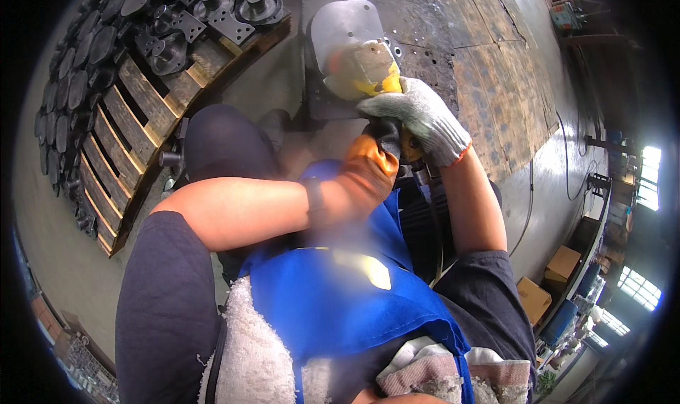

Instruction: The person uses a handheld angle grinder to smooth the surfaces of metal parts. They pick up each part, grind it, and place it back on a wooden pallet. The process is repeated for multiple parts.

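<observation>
My right hand (423, 115), in a white knit glove, is closed over the body of a hand grinder with a yellow front part (387, 82). Just beside it, my left hand (373, 155) wears an orange and black glove and grips the same tool lower down; its fingertips are partly hidden. The grinder's head lies over the near end of a grey metal plate (345, 27) with rounded ends and small holes. An orange blur covers part of the plate by the head, so the contact point is unclear. A cable or hose (435, 220) runs from the tool toward my lap.
The plate rests on a dark metal bench top (425, 21) with holes, beside worn wooden boards (504, 99). At the left, a wooden pallet (134, 131) carries several dark metal parts (166, 50). Cardboard boxes (533, 299) and a shelf stand far right. A cable (531, 206) hangs beside the bench.
</observation>
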Demonstrator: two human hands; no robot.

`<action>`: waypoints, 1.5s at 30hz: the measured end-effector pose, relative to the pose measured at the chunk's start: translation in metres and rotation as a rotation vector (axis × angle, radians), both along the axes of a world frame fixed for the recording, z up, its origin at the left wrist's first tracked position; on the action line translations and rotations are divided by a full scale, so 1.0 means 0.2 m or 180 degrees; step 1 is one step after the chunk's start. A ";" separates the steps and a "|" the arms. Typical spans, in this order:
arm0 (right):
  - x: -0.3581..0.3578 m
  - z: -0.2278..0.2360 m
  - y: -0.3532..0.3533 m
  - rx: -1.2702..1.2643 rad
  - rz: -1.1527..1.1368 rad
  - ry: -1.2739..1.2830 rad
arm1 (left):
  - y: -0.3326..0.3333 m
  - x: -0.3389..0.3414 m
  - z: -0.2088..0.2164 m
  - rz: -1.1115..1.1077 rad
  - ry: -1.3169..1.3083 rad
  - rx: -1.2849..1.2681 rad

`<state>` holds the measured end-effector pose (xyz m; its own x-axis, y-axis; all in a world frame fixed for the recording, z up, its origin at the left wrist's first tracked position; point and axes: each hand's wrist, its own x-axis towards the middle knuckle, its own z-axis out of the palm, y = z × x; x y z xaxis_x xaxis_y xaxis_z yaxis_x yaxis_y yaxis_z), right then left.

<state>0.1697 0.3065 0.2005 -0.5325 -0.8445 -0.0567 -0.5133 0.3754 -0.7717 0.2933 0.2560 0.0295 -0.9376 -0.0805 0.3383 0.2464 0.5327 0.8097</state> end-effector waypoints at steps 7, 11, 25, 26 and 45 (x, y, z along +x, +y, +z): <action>0.01 -0.03 0.07 0.0180 -0.0408 -0.0436 | 0.06 0.02 0.04 0.0309 0.0163 -0.0695; 0.00 -0.01 0.15 -0.0098 0.0037 0.0303 | 0.15 -0.02 0.07 -0.0165 -0.0235 -0.1522; 0.00 -0.03 0.14 -0.0056 -0.0175 -0.0221 | 0.02 0.02 0.15 -0.0153 0.0083 -0.1106; -0.01 -0.05 0.14 -0.0193 0.0014 0.0093 | 0.01 0.02 0.14 -0.0160 0.0071 -0.0999; 0.00 0.01 0.05 0.0551 -0.1157 -0.1398 | -0.08 0.01 0.13 -0.1164 -0.0473 -0.0680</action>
<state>0.1694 0.3161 0.2016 -0.6813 -0.5713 -0.4576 0.0251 0.6066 -0.7946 0.2958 0.2398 0.0562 -0.9311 0.3223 0.1707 0.3389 0.5914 0.7317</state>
